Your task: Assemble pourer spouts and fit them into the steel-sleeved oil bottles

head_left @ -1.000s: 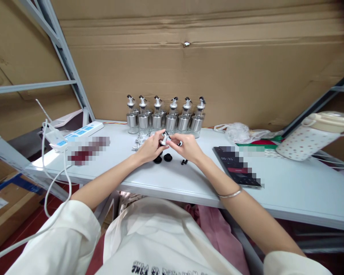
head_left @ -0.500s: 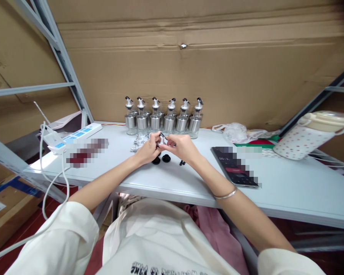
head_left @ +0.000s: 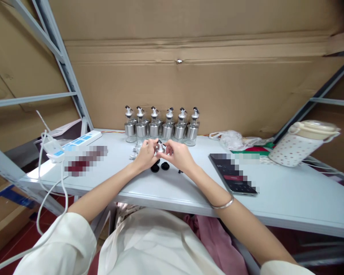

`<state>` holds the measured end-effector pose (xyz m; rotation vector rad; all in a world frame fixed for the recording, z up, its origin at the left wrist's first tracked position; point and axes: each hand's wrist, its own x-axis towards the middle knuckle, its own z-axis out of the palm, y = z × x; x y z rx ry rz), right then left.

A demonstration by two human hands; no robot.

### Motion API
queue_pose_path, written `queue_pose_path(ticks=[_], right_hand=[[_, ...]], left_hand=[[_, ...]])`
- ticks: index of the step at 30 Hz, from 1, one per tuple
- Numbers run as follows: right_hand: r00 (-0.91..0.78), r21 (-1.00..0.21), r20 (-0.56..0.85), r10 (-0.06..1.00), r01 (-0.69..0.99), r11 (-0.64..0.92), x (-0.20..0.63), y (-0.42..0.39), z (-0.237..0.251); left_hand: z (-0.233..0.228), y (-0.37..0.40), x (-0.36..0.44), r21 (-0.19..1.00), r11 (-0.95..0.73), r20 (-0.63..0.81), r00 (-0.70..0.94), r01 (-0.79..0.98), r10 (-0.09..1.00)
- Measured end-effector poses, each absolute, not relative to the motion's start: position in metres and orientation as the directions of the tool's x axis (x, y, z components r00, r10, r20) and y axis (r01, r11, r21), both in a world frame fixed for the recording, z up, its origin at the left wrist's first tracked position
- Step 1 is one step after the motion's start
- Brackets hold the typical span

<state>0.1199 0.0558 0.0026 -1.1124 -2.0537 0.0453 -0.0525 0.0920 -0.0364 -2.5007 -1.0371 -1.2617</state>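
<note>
A white table (head_left: 289, 198) is seen, set against cardboard. Along its far edge six bottles (head_left: 160, 128) are lined up in a row. At the left end a power strip (head_left: 74, 143) is laid, with a white cable (head_left: 50, 183) hung over the edge. Two black caps (head_left: 159, 167) are placed near the middle, just beside each other. A phone (head_left: 233, 177) is laid to the right, a clear bag (head_left: 235, 139) behind it, and a dotted jug (head_left: 301, 145) is tipped on its side at the right end.

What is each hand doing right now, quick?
Left hand: closed on the small pourer cap.
Right hand: pinching the same pourer cap from the other side.
</note>
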Motion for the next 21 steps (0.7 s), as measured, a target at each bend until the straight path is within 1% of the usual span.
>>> queue_pose_path(ticks=[4, 8, 10, 12, 14, 17, 19, 21], right_hand=[[-0.265, -0.393, 0.586, 0.766, 0.734, 0.554, 0.117, 0.056, 0.005], [-0.298, -0.372, 0.576, 0.761, 0.733, 0.569, 0.114, 0.056, 0.006], [-0.300, -0.395, 0.550, 0.780, 0.729, 0.559, 0.113, 0.056, 0.006], [-0.289, -0.446, 0.523, 0.802, 0.709, 0.547, 0.113, 0.056, 0.005], [-0.276, -0.486, 0.516, 0.811, 0.685, 0.543, 0.111, 0.056, 0.004], [-0.235, -0.526, 0.530, 0.815, 0.662, 0.534, 0.110, 0.055, 0.003], [-0.172, -0.605, 0.509, 0.844, 0.626, 0.492, 0.111, 0.054, 0.006], [-0.088, -0.730, 0.455, 0.886, 0.533, 0.428, 0.118, 0.055, 0.014]], left_hand=[[-0.032, 0.092, -0.052, 0.034, -0.714, 0.784, 0.425, 0.699, 0.453], [-0.028, 0.094, -0.053, -0.139, -0.717, 0.789, 0.514, 0.683, 0.336], [-0.027, 0.097, -0.054, -0.210, -0.713, 0.784, 0.551, 0.669, 0.286], [-0.026, 0.099, -0.054, -0.260, -0.707, 0.785, 0.570, 0.657, 0.242], [-0.025, 0.099, -0.053, -0.287, -0.702, 0.793, 0.573, 0.651, 0.207], [-0.022, 0.094, -0.050, -0.281, -0.703, 0.803, 0.561, 0.653, 0.200], [-0.019, 0.087, -0.049, -0.279, -0.722, 0.798, 0.571, 0.632, 0.192], [-0.017, 0.080, -0.050, -0.295, -0.753, 0.780, 0.603, 0.589, 0.166]])
